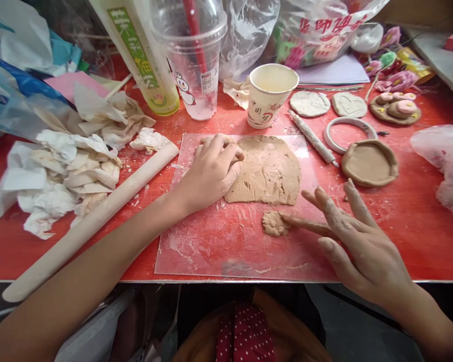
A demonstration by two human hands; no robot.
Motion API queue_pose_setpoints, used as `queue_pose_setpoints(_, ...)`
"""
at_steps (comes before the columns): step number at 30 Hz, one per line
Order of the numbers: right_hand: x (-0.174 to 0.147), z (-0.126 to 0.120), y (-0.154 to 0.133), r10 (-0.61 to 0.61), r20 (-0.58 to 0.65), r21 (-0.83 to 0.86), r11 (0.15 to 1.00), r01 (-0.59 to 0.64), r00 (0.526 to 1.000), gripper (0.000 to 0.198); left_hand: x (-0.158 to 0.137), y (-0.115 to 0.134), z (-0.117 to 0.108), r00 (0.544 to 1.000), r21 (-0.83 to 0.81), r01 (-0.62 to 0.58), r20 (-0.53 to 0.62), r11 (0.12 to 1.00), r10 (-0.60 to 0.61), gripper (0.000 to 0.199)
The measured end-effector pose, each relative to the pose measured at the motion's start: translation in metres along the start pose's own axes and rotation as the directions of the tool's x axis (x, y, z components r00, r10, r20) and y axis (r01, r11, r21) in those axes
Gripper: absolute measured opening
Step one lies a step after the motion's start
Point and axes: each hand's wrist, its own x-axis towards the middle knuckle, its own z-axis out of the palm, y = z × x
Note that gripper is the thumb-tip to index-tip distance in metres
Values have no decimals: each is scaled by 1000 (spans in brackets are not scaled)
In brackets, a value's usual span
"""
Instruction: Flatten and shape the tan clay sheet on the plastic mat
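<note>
A flat, rough-edged slab of brown clay (270,168) lies on a clear plastic sheet (211,246). My left hand (215,171) is over the slab's left edge, its fingers curled in and closed. What those fingers pinch, if anything, is hidden beneath them. My right hand (358,246) is open, with the fingers spread and dusted with dried clay. Its long index finger reaches left and touches a small crumbly clay lump (275,223) just below the slab.
A long pale rolling pin (94,216) slants left, beside crumpled tissues (75,171). Behind the sheet stand a paper cup (272,95), a clear plastic cup (196,75) and a drink bottle (139,60). Rightward are a shallow clay dish (370,163), a tape ring (330,138) and a clay-smeared tube (313,138).
</note>
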Motion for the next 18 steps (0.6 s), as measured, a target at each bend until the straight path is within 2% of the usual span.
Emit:
queue_pose_setpoints(5, 1, 3, 2, -8, 73, -30, 999, 11, 997, 65, -1, 1, 0, 1000, 6, 7, 11, 1000, -7, 16)
queue_pose_setpoints(10, 1, -1, 3, -62, 110, 50, 997, 56, 992, 65, 0, 0, 0, 1000, -3, 0, 10, 1000, 0, 16)
queue_pose_setpoints(12, 0, -4, 2, -20, 56, 51, 999, 17, 998, 67, 0, -1, 0, 1000, -8, -1, 8, 1000, 1, 16)
queue_pose_setpoints(15, -8, -6, -6, 111, -50, -9, 994, -112, 993, 66, 0, 0, 0, 1000, -4, 2, 9, 1000, -2, 16)
queue_pose_setpoints(18, -22, -5, -22, 221, -42, -71, 972, -224, 974, 66, -1, 0, 0, 1000, 5, 1, 11, 1000, -1, 16)
